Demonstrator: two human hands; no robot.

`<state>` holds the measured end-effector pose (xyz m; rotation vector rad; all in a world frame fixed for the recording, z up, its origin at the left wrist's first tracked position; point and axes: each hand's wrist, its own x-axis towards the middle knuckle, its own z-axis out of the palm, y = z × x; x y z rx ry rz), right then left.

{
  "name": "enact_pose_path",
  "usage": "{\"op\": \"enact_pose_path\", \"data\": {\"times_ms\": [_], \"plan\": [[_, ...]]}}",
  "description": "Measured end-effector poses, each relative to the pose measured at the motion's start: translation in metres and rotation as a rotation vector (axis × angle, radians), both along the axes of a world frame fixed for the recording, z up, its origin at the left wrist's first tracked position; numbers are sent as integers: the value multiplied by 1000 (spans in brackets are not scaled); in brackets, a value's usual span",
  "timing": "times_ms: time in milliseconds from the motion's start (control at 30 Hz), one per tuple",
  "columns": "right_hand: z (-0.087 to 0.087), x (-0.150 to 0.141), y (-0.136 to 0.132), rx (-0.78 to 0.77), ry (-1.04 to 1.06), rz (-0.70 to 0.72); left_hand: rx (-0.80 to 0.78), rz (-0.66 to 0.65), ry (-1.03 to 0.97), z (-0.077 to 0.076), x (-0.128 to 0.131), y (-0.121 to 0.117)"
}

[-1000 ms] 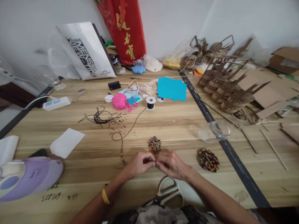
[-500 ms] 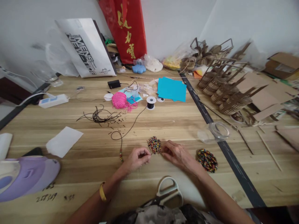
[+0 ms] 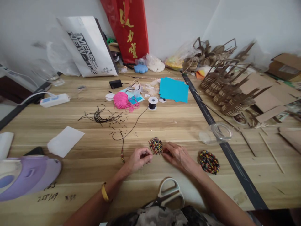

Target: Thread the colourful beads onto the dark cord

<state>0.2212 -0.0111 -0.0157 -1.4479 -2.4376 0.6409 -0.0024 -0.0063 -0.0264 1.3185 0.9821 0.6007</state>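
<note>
A small pile of multicoloured beads [image 3: 155, 146] lies between my hands on the wooden table. My left hand [image 3: 140, 158] is closed in a pinch on the end of a black cord, left of the pile. That cord [image 3: 134, 125] runs from a spool [image 3: 152, 103], makes a loop, and carries several threaded beads [image 3: 122, 156] close to my left wrist. My right hand [image 3: 177, 155] touches the right edge of the pile with its fingers drawn together; whether a bead is between the fingertips is too small to see. Coiled bead strings [image 3: 208, 162] lie right of my right forearm.
Scissors [image 3: 171, 191] lie close to my body. Black cord pieces [image 3: 101, 116], pink yarn [image 3: 121, 100] and blue sheets [image 3: 174, 90] lie farther back. A purple and white device [image 3: 30, 175] stands at left, small woven baskets [image 3: 225, 91] at right. Clear tubing [image 3: 221, 132] lies across the dark strip.
Both hands stay almost where they were, at the bead pile. The whole view has shifted very slightly.
</note>
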Motion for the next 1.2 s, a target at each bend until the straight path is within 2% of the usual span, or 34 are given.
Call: {"op": "enact_pose_path", "data": {"times_ms": [233,433,533,600,833,1067,1200], "plan": [[-5,-5,0,31,-44,-4,67,-4,66,2,6,1],[0,-6,-1,20,-46,-7,369,-150,353,8,13,-11],[2,-3,0,-4,-48,10,546,-284,365,12,20,-17],[1,-2,0,-12,-52,19,601,-318,336,10,25,-18],[-8,-2,1,50,-26,44,621,-200,242,-5,31,-10],[-10,-2,2,39,23,27,570,-149,207,1,27,-6],[-6,0,2,-8,44,10,479,-120,178,3,23,-5]]}}
